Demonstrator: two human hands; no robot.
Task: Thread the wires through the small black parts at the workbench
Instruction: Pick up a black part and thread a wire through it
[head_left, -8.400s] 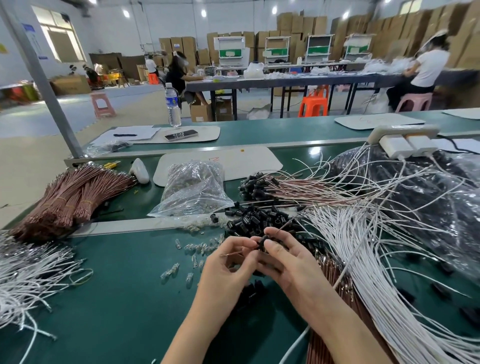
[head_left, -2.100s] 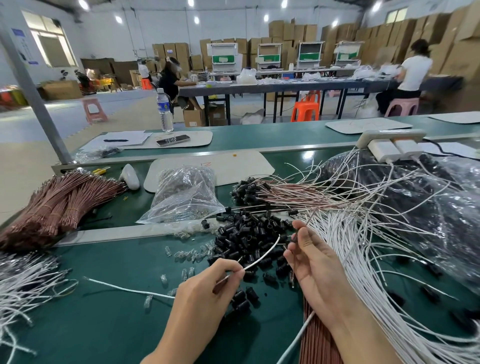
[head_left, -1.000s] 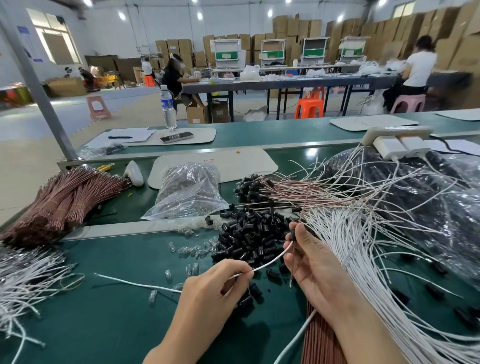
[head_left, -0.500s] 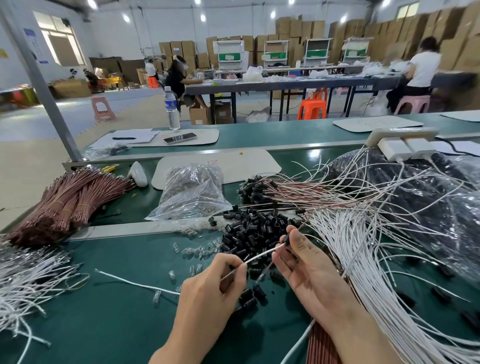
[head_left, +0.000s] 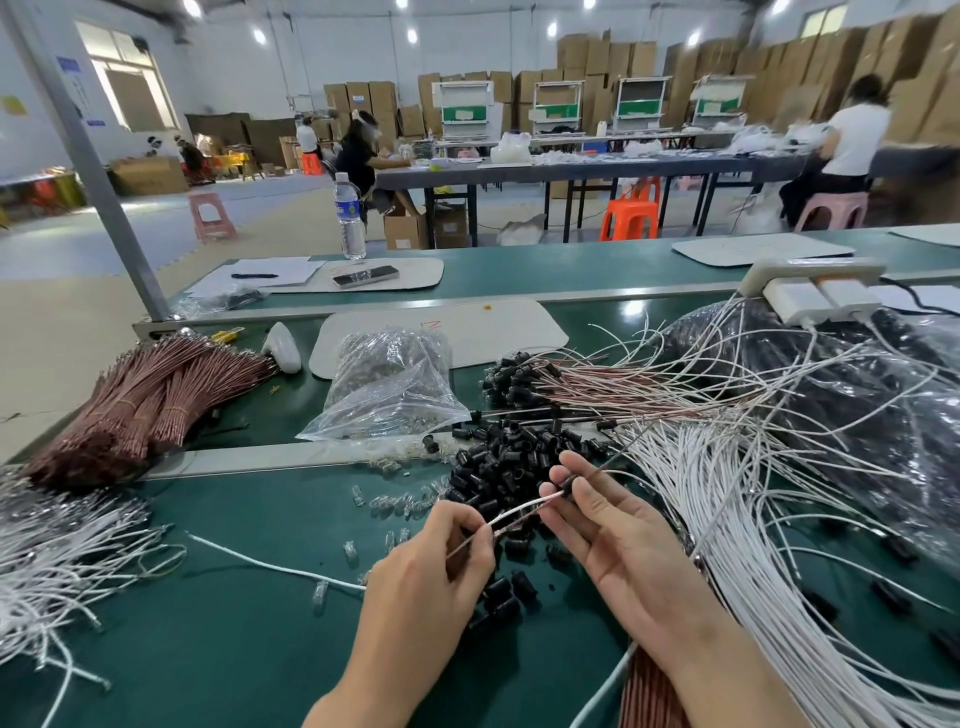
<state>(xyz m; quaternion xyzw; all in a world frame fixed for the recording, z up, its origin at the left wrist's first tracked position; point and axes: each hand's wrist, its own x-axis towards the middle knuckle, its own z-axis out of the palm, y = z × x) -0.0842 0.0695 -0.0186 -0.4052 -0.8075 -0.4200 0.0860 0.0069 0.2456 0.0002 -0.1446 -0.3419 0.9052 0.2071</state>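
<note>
Factory assembly hall, wire-harness workbench.

Long green-topped benches (head_left: 571, 275) in rows under bright ceiling lights, with stacked cardboard cartons (head_left: 613, 57) lining the far wall and metal rack stations (head_left: 465, 106) in front of them. Seated workers (head_left: 358, 156) at a dark table (head_left: 597, 171), plastic stools (head_left: 628, 215) on a wide bare floor. On the near bench: bundled reddish-brown wires (head_left: 140, 400), loose white wires (head_left: 753, 519), a heap of small black parts (head_left: 514, 457), a clear bag of small components (head_left: 389, 389), a white power strip (head_left: 810, 283). Water bottle (head_left: 350, 218) and papers (head_left: 270, 273) on the next bench.
</note>
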